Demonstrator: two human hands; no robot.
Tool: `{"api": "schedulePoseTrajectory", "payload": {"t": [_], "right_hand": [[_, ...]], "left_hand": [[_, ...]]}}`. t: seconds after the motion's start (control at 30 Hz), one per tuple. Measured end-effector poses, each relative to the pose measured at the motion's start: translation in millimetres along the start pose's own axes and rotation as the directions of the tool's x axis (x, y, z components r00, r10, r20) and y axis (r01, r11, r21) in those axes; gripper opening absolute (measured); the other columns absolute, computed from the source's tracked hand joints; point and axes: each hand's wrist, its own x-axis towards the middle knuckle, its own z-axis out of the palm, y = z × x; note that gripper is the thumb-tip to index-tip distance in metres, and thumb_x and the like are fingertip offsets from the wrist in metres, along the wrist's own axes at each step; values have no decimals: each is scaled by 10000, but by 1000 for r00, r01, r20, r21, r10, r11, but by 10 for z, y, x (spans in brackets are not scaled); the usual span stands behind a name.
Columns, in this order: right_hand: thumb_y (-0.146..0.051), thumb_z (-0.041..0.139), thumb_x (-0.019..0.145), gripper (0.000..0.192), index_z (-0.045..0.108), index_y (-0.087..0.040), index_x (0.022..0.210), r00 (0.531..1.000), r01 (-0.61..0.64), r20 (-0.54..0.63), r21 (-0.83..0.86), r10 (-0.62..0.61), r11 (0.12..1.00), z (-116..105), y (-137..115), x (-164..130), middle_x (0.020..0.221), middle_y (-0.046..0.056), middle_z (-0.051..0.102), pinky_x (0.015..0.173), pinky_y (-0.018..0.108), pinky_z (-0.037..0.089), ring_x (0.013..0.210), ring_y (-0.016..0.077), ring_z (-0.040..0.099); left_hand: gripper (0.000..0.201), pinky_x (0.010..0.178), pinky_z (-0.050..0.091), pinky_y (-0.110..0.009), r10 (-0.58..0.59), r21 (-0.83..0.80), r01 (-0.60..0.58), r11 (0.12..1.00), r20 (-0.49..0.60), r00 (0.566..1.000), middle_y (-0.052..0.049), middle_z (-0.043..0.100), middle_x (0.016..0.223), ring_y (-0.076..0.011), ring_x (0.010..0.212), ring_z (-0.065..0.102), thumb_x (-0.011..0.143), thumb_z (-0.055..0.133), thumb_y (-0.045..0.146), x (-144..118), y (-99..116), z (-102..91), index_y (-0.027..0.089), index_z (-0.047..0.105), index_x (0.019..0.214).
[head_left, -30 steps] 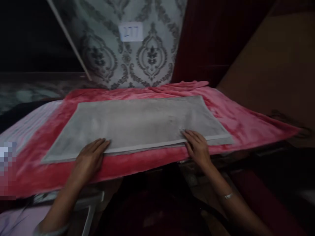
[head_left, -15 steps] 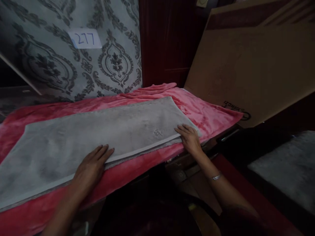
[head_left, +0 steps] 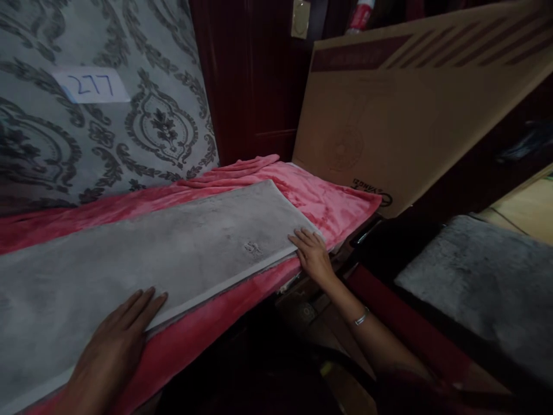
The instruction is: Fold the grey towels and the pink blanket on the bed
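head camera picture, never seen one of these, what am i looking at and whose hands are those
The camera sits on a person's head and looks forward and down, so both bare hands are that person's own. The left hand lies flat on the near edge of a long grey plush mat. The right hand, with a thin silver bracelet on its wrist, rests open at the mat's right corner. The mat lies on a pink fleece blanket. Behind stand a grey patterned panel with a paper label reading 277 and a large brown cardboard box. Nothing is gripped.
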Motion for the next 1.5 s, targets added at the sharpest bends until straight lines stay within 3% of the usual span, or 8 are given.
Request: {"api": "schedulePoseTrajectory", "payload": {"t": [0.17, 0.37, 0.7, 0.9, 1.07, 1.23, 1.4, 1.5], "right_hand": [[-84, 492, 906, 501, 661, -262, 1343, 999, -47, -18, -18, 47, 999, -38, 153, 83, 1427, 98, 601, 1117, 595, 373, 1376, 296, 486], [-79, 439, 943, 495, 670, -273, 1335, 998, -1, -56, -4, 1, 1000, -29, 384, 4, 1392, 56, 633, 1122, 517, 419, 1386, 256, 484], [-218, 451, 946, 424, 692, -185, 1292, 997, -25, -73, 9, 25, 1000, -99, 461, -152, 1363, 108, 649, 1108, 565, 431, 1380, 312, 482], [-193, 426, 939, 459, 651, -213, 1340, 992, -114, -55, -83, 110, 990, -285, 129, -33, 1407, 100, 617, 1139, 666, 304, 1414, 330, 430], [-365, 418, 1025, 537, 427, -253, 1550, 992, 96, 80, -34, -93, 995, -224, -334, 286, 1598, 88, 403, 1175, 611, 271, 1515, 320, 256], [-371, 409, 1030, 505, 461, -298, 1527, 929, 225, 301, -1, -214, 974, 7, -275, 233, 1564, 58, 457, 1155, 603, 310, 1495, 307, 314], [-421, 349, 1025, 508, 545, -256, 1463, 944, 217, 257, -12, -207, 976, 65, -101, 46, 1500, 88, 534, 1081, 618, 401, 1424, 335, 430], [-453, 297, 1028, 551, 627, -173, 1368, 969, 217, 112, 33, -219, 976, 141, -240, 85, 1384, 150, 625, 1049, 626, 433, 1363, 377, 493]], "left_hand": [[591, 1043, 540, -466, 19, 24, -19, 1000, 11, 1000, -70, 625, 1417, -320, 1321, 575, 802, 438, 162, 64, 30, -56, 251, 681, 1333], [614, 1034, 536, -476, 9, 29, -9, 1000, 2, 1000, -92, 600, 1440, -322, 1342, 555, 805, 386, 113, 45, 57, 27, 218, 683, 1332], [630, 1066, 512, -479, -6, -2, 6, 1000, -46, 999, -114, 557, 1477, -312, 1360, 540, 823, 352, 69, -4, 202, -56, 178, 650, 1368], [633, 1097, 495, -483, -46, -80, 44, 996, -30, 999, -87, 565, 1474, -295, 1378, 522, 795, 388, 78, -2, 232, -72, 196, 651, 1359], [627, 1100, 494, -484, -83, -100, 82, 992, -7, 996, -78, 549, 1487, -282, 1386, 515, 806, 388, 92, -13, 262, -125, 215, 650, 1362], [561, 1107, 477, -500, -111, -114, 107, 988, -31, 993, -89, 564, 1477, -288, 1374, 529, 873, 386, 125, -97, 236, -76, 240, 666, 1345], [582, 1142, 430, -529, -208, -119, 214, 970, 57, 976, -112, 546, 1493, -287, 1408, 491, 875, 409, 68, -195, 430, -201, 230, 625, 1391], [602, 1182, 383, -522, -274, -111, 286, 952, 114, 955, -113, 518, 1522, -271, 1437, 453, 874, 447, 41, -257, 511, -345, 233, 588, 1427]]}}
